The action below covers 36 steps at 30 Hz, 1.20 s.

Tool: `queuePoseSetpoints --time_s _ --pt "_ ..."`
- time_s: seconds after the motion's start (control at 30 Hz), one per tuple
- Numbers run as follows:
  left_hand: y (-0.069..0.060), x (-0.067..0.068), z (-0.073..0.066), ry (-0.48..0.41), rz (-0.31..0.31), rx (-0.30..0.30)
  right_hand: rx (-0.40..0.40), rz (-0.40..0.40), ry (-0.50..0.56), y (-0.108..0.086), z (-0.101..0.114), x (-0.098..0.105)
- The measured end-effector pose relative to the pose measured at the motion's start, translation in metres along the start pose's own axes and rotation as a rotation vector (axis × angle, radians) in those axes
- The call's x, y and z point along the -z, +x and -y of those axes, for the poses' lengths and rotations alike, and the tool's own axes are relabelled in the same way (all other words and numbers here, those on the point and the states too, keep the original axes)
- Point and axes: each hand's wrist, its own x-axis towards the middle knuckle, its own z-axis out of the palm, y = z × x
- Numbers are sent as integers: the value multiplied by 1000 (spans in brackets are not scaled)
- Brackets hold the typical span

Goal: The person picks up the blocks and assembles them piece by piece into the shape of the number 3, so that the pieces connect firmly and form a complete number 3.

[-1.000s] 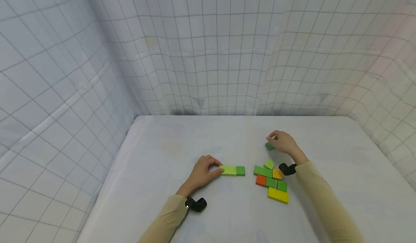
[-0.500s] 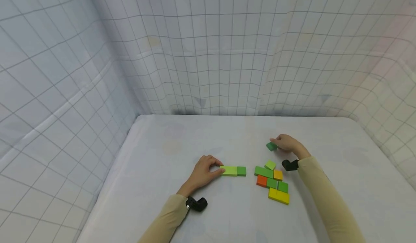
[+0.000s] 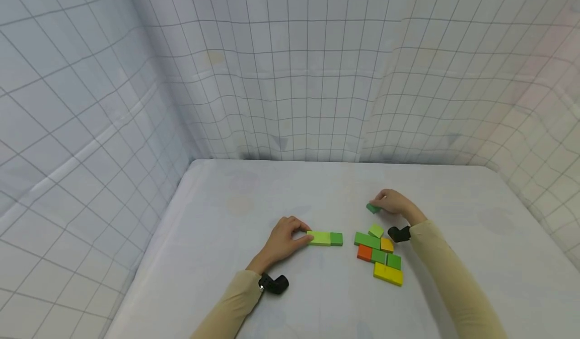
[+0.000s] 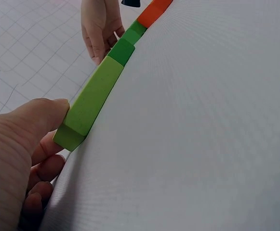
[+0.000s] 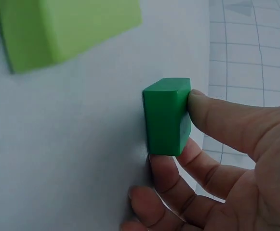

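Well off the edges of the white table (image 3: 226, 248), the right hand (image 3: 395, 202) pinches a dark-green block (image 5: 162, 121); the left hand (image 3: 282, 239) grips a lime rectangular block (image 3: 320, 238) by one end, the table stretching wide leftward.

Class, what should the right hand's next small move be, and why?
Perhaps bring the dark-green block to the free side of the green square touching the long light-green block: the right hand grips the first, and the left hand holds the last.
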Motion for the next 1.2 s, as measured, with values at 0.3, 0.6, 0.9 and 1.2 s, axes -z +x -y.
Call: queuePoseSetpoints --time_s 0.3,0.6,0.9,1.2 --pt "0 -1 1 -5 -6 -3 66 8 -45 8 23 -15" --pt "-1 0 0 -9 2 -5 140 50 -48 15 41 -33" --pt "0 0 -1 -1 -1 -6 178 126 14 7 44 -36" --pt "-1 1 -3 -1 -20 -32 195 182 103 0 42 -35"
